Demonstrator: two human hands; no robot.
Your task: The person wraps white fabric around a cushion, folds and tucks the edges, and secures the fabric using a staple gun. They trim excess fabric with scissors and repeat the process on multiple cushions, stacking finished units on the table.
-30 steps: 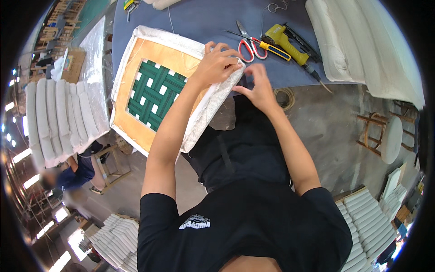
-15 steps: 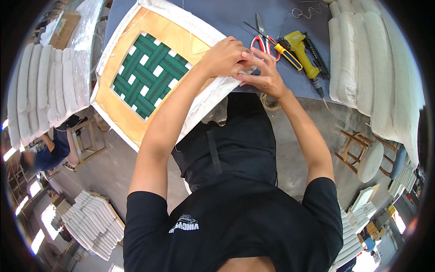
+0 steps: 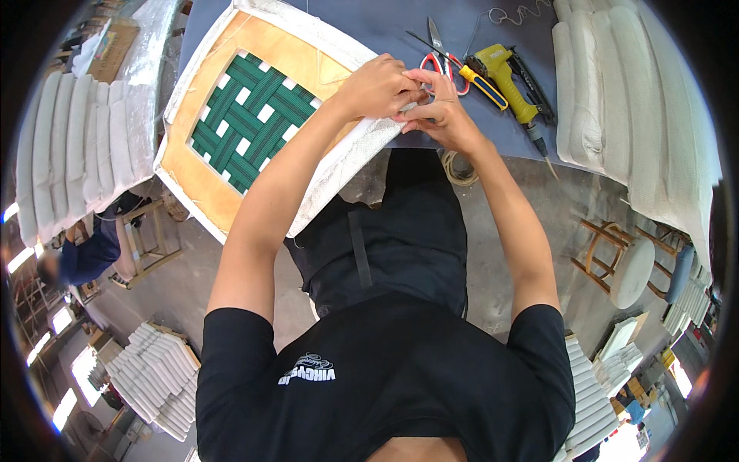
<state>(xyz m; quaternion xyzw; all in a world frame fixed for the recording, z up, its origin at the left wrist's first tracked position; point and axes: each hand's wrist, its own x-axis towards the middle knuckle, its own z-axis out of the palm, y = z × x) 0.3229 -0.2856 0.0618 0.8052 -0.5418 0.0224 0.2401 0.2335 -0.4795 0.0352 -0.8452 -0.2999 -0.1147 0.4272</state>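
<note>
A chair seat [image 3: 178,146] lies underside up on the table's near edge. Its light wooden board frames a window of woven green webbing [image 3: 258,115], and white fabric [image 3: 336,171] wraps round the rim. At the seat's right corner, my left hand [image 3: 379,88] is closed with bent fingers on the fabric edge. Facing it, my right hand [image 3: 445,117] pinches the same corner fabric between thumb and fingers. The fingertips of both hands nearly meet, and they hide the fold between them.
Red-handled scissors [image 3: 436,38], a yellow-and-black screwdriver [image 3: 485,88] and a yellow-green staple gun [image 3: 504,81] with a hose lie right of my hands. White padded seats are stacked at the right [image 3: 608,85] and left [image 3: 77,146]. Stools [image 3: 631,273] stand on the floor; a person sits far left.
Both hands have shifted slightly up and left in the picture, still at the seat's corner. My right fingers have drawn in closer to my left hand.
</note>
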